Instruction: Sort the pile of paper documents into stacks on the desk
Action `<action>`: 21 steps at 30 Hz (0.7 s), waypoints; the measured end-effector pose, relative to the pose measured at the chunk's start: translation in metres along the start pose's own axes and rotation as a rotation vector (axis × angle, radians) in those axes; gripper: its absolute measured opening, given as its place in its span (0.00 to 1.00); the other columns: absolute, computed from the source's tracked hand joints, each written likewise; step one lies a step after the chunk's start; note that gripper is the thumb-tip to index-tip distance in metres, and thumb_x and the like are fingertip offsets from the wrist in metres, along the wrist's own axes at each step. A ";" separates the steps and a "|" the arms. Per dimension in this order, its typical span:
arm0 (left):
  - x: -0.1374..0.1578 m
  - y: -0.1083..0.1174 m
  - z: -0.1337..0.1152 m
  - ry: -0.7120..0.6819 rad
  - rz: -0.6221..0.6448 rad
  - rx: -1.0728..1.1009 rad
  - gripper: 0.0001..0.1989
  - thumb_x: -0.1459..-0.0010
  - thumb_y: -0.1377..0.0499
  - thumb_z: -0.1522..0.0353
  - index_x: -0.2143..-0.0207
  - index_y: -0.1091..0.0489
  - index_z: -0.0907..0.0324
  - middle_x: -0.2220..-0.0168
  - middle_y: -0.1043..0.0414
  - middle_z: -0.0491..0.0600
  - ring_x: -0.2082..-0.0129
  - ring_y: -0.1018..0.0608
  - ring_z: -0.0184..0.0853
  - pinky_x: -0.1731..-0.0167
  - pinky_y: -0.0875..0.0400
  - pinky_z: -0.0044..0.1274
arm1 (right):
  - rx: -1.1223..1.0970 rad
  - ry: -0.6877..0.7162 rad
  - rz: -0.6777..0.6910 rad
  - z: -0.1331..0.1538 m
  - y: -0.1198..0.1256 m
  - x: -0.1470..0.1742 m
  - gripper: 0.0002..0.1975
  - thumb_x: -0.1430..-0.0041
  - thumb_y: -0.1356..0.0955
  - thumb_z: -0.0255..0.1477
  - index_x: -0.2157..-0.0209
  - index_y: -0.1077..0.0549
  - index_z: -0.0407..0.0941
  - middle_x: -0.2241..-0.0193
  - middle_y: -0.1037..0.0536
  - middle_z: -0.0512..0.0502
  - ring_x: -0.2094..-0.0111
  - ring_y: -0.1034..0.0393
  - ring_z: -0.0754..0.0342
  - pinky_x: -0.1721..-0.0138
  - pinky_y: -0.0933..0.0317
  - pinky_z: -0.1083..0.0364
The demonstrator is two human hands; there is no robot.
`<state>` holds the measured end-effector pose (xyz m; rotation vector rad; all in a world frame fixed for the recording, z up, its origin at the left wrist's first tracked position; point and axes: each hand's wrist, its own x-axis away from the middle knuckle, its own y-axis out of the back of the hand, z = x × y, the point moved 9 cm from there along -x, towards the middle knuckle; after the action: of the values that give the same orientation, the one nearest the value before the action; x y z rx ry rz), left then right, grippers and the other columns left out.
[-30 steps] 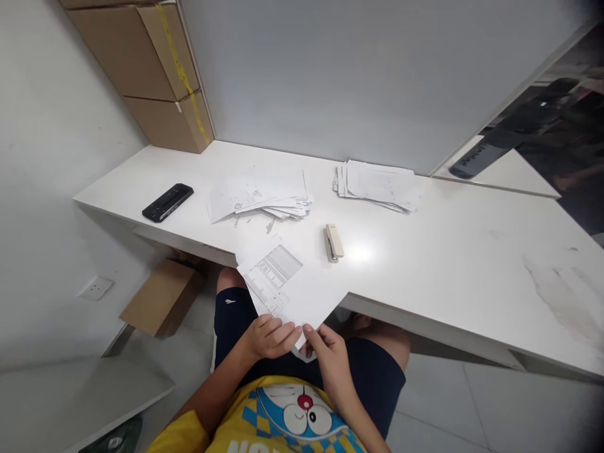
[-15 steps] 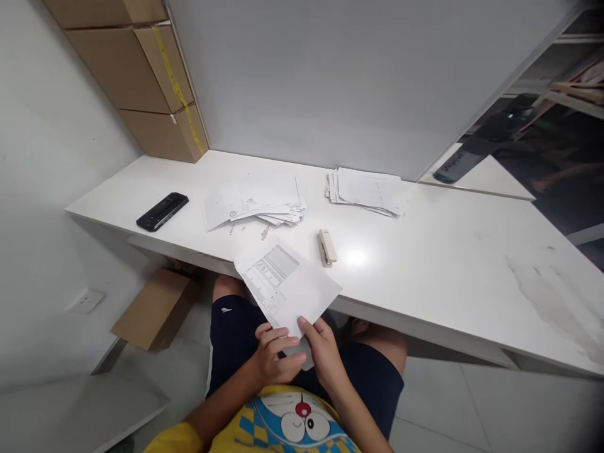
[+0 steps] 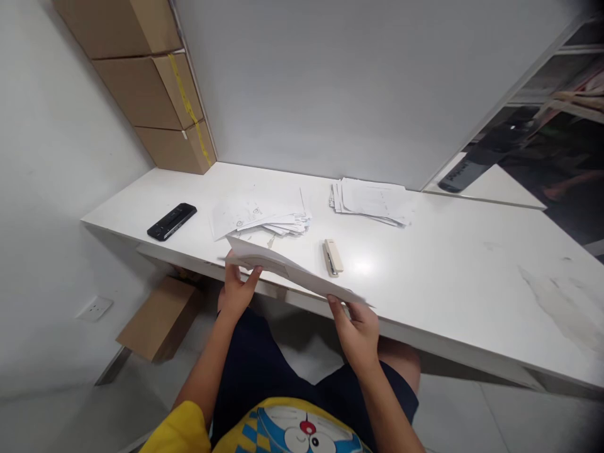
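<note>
Several sheets of paper (image 3: 297, 272) are held up at the desk's front edge, seen nearly edge-on and slightly bowed. My left hand (image 3: 238, 283) pinches their left end, thumb on the near side. At the right end my right hand (image 3: 356, 327) grips them the same way, with its fingers partly hidden behind. Just beyond the papers a cream stapler (image 3: 333, 257) lies on the desk. A spread pile of papers (image 3: 264, 217) lies behind the held sheets, and a neater stack of papers (image 3: 372, 200) sits farther right, near the back panel.
A black phone (image 3: 172, 221) lies at the left of the white desk (image 3: 453, 270). Cardboard boxes (image 3: 174, 148) are stacked in the back left corner, and another box (image 3: 160, 318) is below the desk. A dark bottle (image 3: 465, 171) stands at the back right, beyond the panel.
Both hands have moved apart and forward to opposite ends of the papers. The sheets have turned from facing me to nearly edge-on. The view has shifted slightly.
</note>
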<state>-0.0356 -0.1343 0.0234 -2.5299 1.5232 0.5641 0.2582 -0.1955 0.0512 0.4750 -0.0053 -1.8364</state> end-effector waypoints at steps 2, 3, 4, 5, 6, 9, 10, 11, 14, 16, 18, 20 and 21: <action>-0.003 -0.019 -0.001 -0.028 0.064 0.040 0.30 0.44 0.36 0.54 0.44 0.41 0.55 0.53 0.31 0.53 0.48 0.27 0.38 0.42 0.34 0.34 | -0.075 0.002 -0.020 -0.007 0.001 -0.003 0.10 0.39 0.32 0.39 0.62 0.24 0.48 0.60 0.20 0.42 0.55 0.26 0.44 0.51 0.34 0.45; -0.003 -0.027 -0.003 -0.052 0.094 0.040 0.29 0.42 0.37 0.55 0.44 0.41 0.55 0.54 0.32 0.53 0.49 0.27 0.38 0.42 0.35 0.34 | -0.119 -0.002 -0.028 -0.013 0.001 -0.005 0.10 0.39 0.31 0.38 0.61 0.26 0.48 0.59 0.21 0.42 0.53 0.27 0.44 0.49 0.35 0.45; -0.001 -0.033 -0.004 -0.069 0.115 0.029 0.29 0.41 0.38 0.55 0.43 0.42 0.55 0.54 0.32 0.53 0.49 0.27 0.37 0.41 0.36 0.35 | -0.159 -0.011 -0.031 -0.019 0.001 -0.006 0.11 0.40 0.31 0.38 0.59 0.27 0.48 0.58 0.21 0.42 0.52 0.28 0.44 0.49 0.35 0.45; 0.001 -0.037 -0.006 -0.081 0.130 0.011 0.28 0.41 0.39 0.54 0.43 0.42 0.55 0.53 0.32 0.53 0.49 0.27 0.38 0.41 0.37 0.35 | -0.191 -0.022 -0.030 -0.025 0.001 -0.008 0.12 0.40 0.30 0.38 0.58 0.29 0.48 0.57 0.22 0.41 0.52 0.28 0.45 0.49 0.35 0.45; 0.003 -0.040 -0.007 -0.088 0.135 -0.005 0.28 0.40 0.40 0.54 0.43 0.41 0.54 0.53 0.32 0.53 0.48 0.28 0.38 0.42 0.37 0.35 | -0.218 -0.030 -0.028 -0.031 0.001 -0.009 0.12 0.40 0.30 0.38 0.57 0.29 0.48 0.57 0.22 0.41 0.52 0.28 0.46 0.49 0.35 0.45; 0.009 -0.042 -0.010 -0.078 0.122 -0.035 0.26 0.40 0.41 0.51 0.47 0.36 0.56 0.53 0.31 0.55 0.49 0.27 0.41 0.45 0.34 0.35 | -0.253 -0.044 -0.036 -0.043 0.004 -0.008 0.11 0.37 0.32 0.38 0.57 0.30 0.48 0.58 0.23 0.43 0.55 0.28 0.47 0.51 0.35 0.47; 0.011 -0.042 -0.011 -0.066 0.124 -0.044 0.24 0.40 0.41 0.51 0.49 0.35 0.56 0.53 0.30 0.55 0.50 0.26 0.41 0.46 0.33 0.35 | -0.247 -0.047 -0.035 -0.045 0.006 -0.008 0.11 0.37 0.33 0.39 0.57 0.29 0.48 0.59 0.23 0.43 0.55 0.28 0.48 0.51 0.35 0.47; 0.013 -0.042 -0.012 -0.051 0.128 -0.056 0.23 0.39 0.42 0.51 0.51 0.33 0.57 0.54 0.29 0.55 0.51 0.26 0.42 0.47 0.33 0.35 | -0.227 -0.053 -0.026 -0.048 0.008 -0.007 0.11 0.36 0.33 0.39 0.57 0.29 0.48 0.59 0.23 0.43 0.55 0.28 0.47 0.51 0.36 0.47; 0.022 -0.040 -0.011 0.016 0.118 -0.128 0.18 0.37 0.44 0.53 0.56 0.30 0.57 0.57 0.27 0.54 0.53 0.25 0.42 0.48 0.32 0.35 | -0.120 -0.077 -0.011 -0.059 0.017 -0.006 0.14 0.36 0.34 0.42 0.59 0.26 0.47 0.59 0.22 0.42 0.54 0.29 0.46 0.50 0.37 0.47; 0.027 -0.039 -0.005 0.079 0.091 -0.180 0.16 0.39 0.42 0.55 0.58 0.30 0.57 0.57 0.27 0.54 0.51 0.25 0.44 0.47 0.32 0.36 | -0.086 -0.094 -0.008 -0.067 0.023 -0.008 0.16 0.38 0.33 0.44 0.59 0.25 0.47 0.59 0.22 0.41 0.54 0.29 0.45 0.51 0.37 0.47; 0.032 -0.042 0.002 0.148 0.099 -0.193 0.17 0.42 0.39 0.56 0.57 0.31 0.57 0.55 0.27 0.55 0.49 0.25 0.46 0.46 0.33 0.36 | -0.081 -0.120 0.001 -0.075 0.025 -0.010 0.17 0.40 0.33 0.46 0.60 0.25 0.46 0.59 0.21 0.41 0.54 0.28 0.44 0.51 0.36 0.47; 0.036 -0.047 0.008 0.191 0.135 -0.174 0.17 0.43 0.39 0.56 0.56 0.31 0.57 0.55 0.26 0.55 0.48 0.25 0.46 0.46 0.33 0.36 | -0.063 -0.163 -0.009 -0.084 0.026 -0.011 0.19 0.41 0.33 0.47 0.60 0.25 0.46 0.60 0.21 0.41 0.54 0.28 0.43 0.52 0.35 0.46; 0.038 -0.048 0.007 0.194 0.154 -0.162 0.17 0.43 0.39 0.56 0.57 0.31 0.57 0.56 0.26 0.54 0.49 0.25 0.45 0.47 0.32 0.36 | -0.056 -0.185 -0.021 -0.088 0.027 -0.011 0.19 0.41 0.33 0.47 0.60 0.25 0.46 0.60 0.20 0.40 0.55 0.28 0.43 0.53 0.35 0.46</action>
<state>0.0209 -0.1402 -0.0017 -2.6706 1.8210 0.4915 0.3137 -0.1738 -0.0196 0.2658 -0.0749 -1.8902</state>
